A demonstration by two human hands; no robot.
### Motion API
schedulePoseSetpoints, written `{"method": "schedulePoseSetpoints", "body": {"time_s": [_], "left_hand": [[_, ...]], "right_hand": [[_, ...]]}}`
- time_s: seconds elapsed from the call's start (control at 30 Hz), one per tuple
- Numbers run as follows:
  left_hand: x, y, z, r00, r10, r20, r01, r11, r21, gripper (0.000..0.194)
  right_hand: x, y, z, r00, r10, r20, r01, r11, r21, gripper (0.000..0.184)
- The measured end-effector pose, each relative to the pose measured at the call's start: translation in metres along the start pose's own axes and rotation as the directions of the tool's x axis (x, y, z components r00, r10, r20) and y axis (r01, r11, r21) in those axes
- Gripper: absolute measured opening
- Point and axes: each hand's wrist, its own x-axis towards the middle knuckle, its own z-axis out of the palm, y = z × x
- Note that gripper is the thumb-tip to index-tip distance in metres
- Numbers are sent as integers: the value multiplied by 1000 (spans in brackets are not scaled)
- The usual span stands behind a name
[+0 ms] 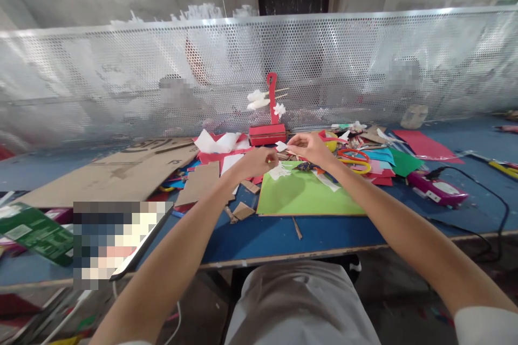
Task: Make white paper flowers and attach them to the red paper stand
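My right hand point(309, 148) pinches a small white paper piece point(281, 146), pointed at its end like a petal, at the fingertips. To its left, my left hand point(259, 163) has its fingers curled together; whatever they hold, if anything, is too small to make out. Just below the left fingertips, a cut white paper shape point(279, 172) lies on a lime-green sheet point(307, 199). Beneath the right hand are a dark patterned tool point(306, 167), partly hidden, and a white paper strip point(327, 181). Yellow-and-red-handled scissors point(358, 163) lie right of the right wrist.
Behind the hands stands a red stand point(267, 135) with white paper flowers point(258, 101). Cardboard point(117, 172) and a tablet-like screen point(125, 237) are at left. A purple device point(439, 190) with a black cable sits at right. Perforated metal point(226, 75) rises along the back.
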Motion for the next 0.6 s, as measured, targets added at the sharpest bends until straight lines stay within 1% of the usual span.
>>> {"method": "schedulePoseSetpoints", "body": {"time_s": [0.1, 0.17, 0.23, 0.33, 0.47, 0.6], "left_hand": [[3, 1, 1, 998, -44, -49, 37, 988, -147, 16], [5, 1, 3, 994, -79, -80, 61, 975, -212, 18], [6, 3, 4, 991, -102, -91, 73, 960, -272, 21], [5, 9, 2, 989, -119, -93, 76, 924, -374, 20], [4, 14, 0, 982, -158, -108, 92, 886, -455, 19], [5, 12, 0, 976, -175, -126, 88, 857, -508, 16]], "right_hand": [[-2, -6, 1, 1000, -8, 7, 8, 999, 42, 21], [-3, -11, 3, 1000, 11, 15, -12, 998, 62, 19], [-4, -15, 4, 999, 38, 28, -40, 995, 87, 19], [-6, -17, 6, 996, 65, 56, -72, 988, 134, 19], [-6, -16, 7, 994, 84, 66, -94, 982, 162, 22], [-6, -15, 7, 993, 96, 68, -106, 981, 165, 24]]}}
